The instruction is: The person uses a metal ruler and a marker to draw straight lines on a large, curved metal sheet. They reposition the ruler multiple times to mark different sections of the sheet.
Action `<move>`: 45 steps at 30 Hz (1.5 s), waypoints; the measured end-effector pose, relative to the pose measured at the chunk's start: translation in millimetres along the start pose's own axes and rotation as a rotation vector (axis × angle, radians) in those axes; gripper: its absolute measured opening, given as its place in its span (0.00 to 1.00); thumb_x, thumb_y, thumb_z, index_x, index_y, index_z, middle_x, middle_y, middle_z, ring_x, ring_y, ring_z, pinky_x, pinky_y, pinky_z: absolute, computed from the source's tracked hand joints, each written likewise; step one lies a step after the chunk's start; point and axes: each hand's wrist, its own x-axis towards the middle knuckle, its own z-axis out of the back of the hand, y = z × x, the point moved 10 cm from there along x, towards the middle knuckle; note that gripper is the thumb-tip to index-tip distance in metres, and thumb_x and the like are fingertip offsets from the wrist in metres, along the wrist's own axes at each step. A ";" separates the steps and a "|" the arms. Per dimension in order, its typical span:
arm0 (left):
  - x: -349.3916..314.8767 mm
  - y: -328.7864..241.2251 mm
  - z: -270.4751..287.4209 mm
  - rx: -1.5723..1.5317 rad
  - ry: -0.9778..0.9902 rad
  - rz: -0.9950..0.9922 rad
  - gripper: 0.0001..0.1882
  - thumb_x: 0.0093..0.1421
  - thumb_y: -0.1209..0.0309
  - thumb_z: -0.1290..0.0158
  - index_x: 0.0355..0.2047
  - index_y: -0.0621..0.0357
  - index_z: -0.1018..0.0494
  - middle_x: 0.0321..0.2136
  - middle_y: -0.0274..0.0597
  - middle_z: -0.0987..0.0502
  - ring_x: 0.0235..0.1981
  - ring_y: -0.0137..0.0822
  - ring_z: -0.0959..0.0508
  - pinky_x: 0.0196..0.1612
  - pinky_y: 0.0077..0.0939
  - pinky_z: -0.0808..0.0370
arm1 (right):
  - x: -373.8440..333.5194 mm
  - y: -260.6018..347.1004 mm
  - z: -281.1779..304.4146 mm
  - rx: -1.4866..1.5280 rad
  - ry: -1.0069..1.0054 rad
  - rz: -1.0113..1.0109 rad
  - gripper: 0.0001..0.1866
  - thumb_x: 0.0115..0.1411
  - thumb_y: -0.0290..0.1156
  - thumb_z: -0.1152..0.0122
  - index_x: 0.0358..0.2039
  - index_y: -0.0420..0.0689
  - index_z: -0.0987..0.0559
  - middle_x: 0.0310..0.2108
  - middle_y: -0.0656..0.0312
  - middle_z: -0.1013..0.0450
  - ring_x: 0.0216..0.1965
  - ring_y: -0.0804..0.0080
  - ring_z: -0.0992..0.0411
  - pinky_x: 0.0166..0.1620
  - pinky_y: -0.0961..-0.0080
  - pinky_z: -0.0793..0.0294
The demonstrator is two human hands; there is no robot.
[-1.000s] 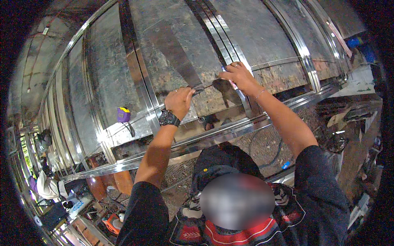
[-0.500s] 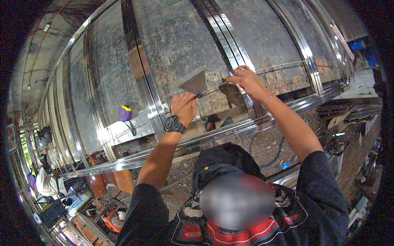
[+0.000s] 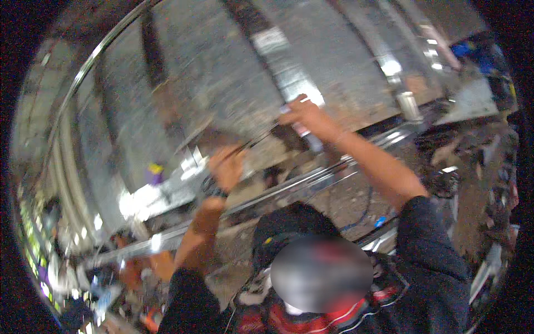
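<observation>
My left hand [image 3: 227, 167], a dark watch at its wrist, is closed round a thin dark wire-like strand [image 3: 257, 140] over the front edge of the metal-framed panel [image 3: 217, 72]. The strand runs up and right to my right hand [image 3: 311, 118], whose fingers are pinched together by a shiny metal rail [image 3: 300, 86]. Under those fingers shows a narrow white and pinkish stick [image 3: 305, 132]; blur hides whether they grip it. A purple and yellow tape measure [image 3: 156, 173] sits on the panel, left of my left hand.
A long shiny rail [image 3: 267, 197] borders the panel in front of me. Below it is gravelly ground with a small blue object [image 3: 380, 221]. Blurred clutter, including something orange [image 3: 162, 264], fills the lower left. Boards and scrap [image 3: 473, 183] lie to the right.
The whole view has swung and tilted, and it is now smeared by motion. Both hands keep about the same places on the panel and the same closed grips.
</observation>
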 end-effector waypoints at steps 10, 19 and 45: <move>-7.4 -1.7 -5.7 -0.022 0.035 0.145 0.14 0.62 0.60 0.40 0.30 0.59 0.19 0.31 0.48 0.19 0.34 0.53 0.19 0.38 0.44 0.23 | -0.3 -1.0 -19.2 -0.128 -0.107 0.206 0.17 0.55 0.35 0.40 0.46 0.57 0.17 0.37 0.61 0.27 0.50 0.54 0.30 0.58 0.55 0.35; 10.2 -21.9 13.1 -0.138 0.094 0.130 0.15 0.70 0.58 0.49 0.33 0.52 0.20 0.27 0.46 0.20 0.30 0.55 0.19 0.33 0.45 0.23 | 1.8 9.9 5.3 -0.108 -0.134 0.099 0.14 0.62 0.33 0.42 0.48 0.55 0.18 0.35 0.63 0.28 0.45 0.58 0.28 0.58 0.57 0.36; 5.2 -22.8 16.4 -0.186 -0.060 0.109 0.13 0.65 0.59 0.40 0.32 0.54 0.15 0.28 0.43 0.20 0.27 0.49 0.18 0.30 0.39 0.24 | -4.7 19.7 10.3 -0.211 -0.308 0.198 0.15 0.53 0.27 0.39 0.44 0.50 0.18 0.32 0.60 0.29 0.42 0.55 0.27 0.61 0.54 0.30</move>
